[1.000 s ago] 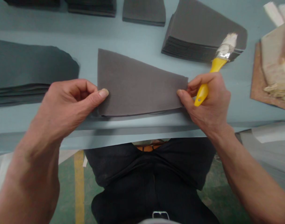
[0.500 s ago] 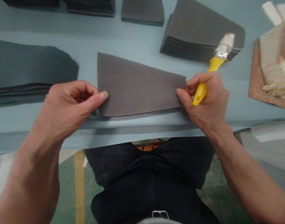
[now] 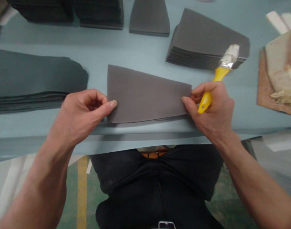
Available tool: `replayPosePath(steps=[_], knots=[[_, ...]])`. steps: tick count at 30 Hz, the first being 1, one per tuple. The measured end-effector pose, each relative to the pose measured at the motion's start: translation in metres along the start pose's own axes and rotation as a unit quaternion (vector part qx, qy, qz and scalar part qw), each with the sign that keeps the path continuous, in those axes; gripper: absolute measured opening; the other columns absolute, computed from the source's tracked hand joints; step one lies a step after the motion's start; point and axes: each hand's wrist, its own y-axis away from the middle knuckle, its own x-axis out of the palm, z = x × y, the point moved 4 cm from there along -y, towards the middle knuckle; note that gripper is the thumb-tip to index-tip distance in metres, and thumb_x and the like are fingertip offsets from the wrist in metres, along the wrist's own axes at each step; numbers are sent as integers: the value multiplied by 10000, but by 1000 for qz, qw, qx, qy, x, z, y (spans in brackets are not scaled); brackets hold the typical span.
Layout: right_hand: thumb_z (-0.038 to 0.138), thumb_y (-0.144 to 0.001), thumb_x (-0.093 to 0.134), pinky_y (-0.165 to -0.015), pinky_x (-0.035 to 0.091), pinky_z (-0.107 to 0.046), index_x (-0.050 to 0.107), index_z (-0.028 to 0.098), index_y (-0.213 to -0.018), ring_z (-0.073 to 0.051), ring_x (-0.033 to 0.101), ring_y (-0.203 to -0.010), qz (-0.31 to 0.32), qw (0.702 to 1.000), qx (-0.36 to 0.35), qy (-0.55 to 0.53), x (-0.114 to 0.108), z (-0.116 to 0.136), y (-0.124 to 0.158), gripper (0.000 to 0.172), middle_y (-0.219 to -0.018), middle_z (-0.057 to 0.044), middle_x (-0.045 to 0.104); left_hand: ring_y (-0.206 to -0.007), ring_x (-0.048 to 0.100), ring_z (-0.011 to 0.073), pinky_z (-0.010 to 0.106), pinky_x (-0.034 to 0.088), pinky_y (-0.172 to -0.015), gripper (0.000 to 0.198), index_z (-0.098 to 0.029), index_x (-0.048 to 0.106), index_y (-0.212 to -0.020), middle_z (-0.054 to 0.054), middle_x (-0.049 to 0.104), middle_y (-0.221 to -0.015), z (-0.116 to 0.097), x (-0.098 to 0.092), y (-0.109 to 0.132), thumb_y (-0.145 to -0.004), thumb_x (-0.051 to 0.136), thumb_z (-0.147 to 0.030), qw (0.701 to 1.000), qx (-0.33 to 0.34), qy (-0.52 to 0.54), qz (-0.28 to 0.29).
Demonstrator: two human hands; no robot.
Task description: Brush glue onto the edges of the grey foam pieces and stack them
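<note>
A pale blue work table [image 3: 140, 51] fills the upper half of the view, its near edge running just in front of the person's dark trousers. On its left side lies a wide, low stack of dark grey sheets [image 3: 36, 82]; toward the far right sits a thicker stack of grey wedge-shaped pieces [image 3: 202, 41], and a single small grey wedge [image 3: 149, 19] lies beyond the middle. At the right edge a brown board [image 3: 269, 92] carries a pale, crusted block.

Near the table's front edge, in the middle, lies a flat grey wedge-shaped foam sheet [image 3: 145, 95], wide at the left and narrowing to the right (a second layer shows as a thin line under its near edge). The left hand [image 3: 83, 114] pinches the sheet's wide end between thumb and curled fingers. The right hand [image 3: 214, 111] pinches the narrow end with thumb and forefinger, while its other fingers clamp a yellow-handled paintbrush [image 3: 219, 74] whose pale bristles point away over the thicker stack.
</note>
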Motion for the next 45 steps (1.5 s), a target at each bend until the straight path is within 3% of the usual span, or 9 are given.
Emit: replayPosePath(steps=[8,13,17,21,26,29,31,35,45], knots=[[318,-899,787,-636,580,-314,623,283,-1055,-180,687,-658,-32,999,-29,10,3,1,5,229,-807,22,724,-546,492,105,234,341,-498,396,-220,666,-749,-37,604,-616,6,2,0,-792,747,-606,999,-25,-43,-8],[312,-945,762,-608,562,-287,615,272,-1031,-166,691,-619,-43,997,-55,20,6,6,8,175,-791,34,732,-651,650,163,280,484,-611,498,-237,676,-933,-15,714,-749,18,3,0,-792,750,-709,998,-48,-30,-8],[343,-984,732,-642,584,-334,611,269,-1059,-210,743,-693,-86,990,-76,80,5,13,11,160,-861,-7,774,-662,665,193,338,526,-648,586,-255,641,-1069,-11,718,-818,27,2,1,-808,714,-775,998,-37,-54,-26],[224,-975,744,-824,647,-390,601,270,-1092,-257,812,-937,-116,974,-145,127,4,26,9,191,-1066,-69,837,-753,682,247,430,571,-720,583,-247,628,-1229,59,733,-1025,22,-4,3,-931,596,-748,977,61,-188,-80],[73,-976,652,-1010,671,-443,630,266,-1061,-265,805,-1174,-77,967,-230,82,7,30,1,212,-1296,-100,819,-1336,651,413,589,565,-1091,417,-167,591,-1374,206,631,-1510,2,3,6,-1096,450,-443,885,310,-332,-100],[55,-995,572,-1056,667,-464,656,254,-1075,-246,791,-1226,-17,968,-247,36,8,25,-2,230,-1342,-120,800,-1478,578,411,590,525,-1165,429,-170,538,-1485,176,590,-1618,2,11,3,-1099,389,-285,831,382,-397,-80],[52,-1004,543,-1056,668,-465,665,244,-1075,-240,793,-1220,13,966,-257,24,8,23,-3,238,-1327,-131,804,-1493,583,374,565,522,-1172,465,-192,531,-1520,151,603,-1620,6,14,0,-1097,351,-263,817,390,-420,-67],[58,-1014,530,-1020,684,-462,663,230,-1064,-255,802,-1199,34,964,-262,32,8,21,-3,223,-1287,-141,816,-1467,621,314,511,514,-1193,496,-209,568,-1525,139,596,-1633,16,16,-5,-1095,330,-278,828,376,-414,-42],[59,-1016,521,-900,724,-439,623,230,-1022,-274,834,-1102,13,971,-237,-9,9,19,-1,199,-1223,-144,832,-1587,482,354,580,465,-1252,487,-244,562,-1554,83,557,-1675,13,11,-1,-1122,355,-327,892,303,-337,13]])
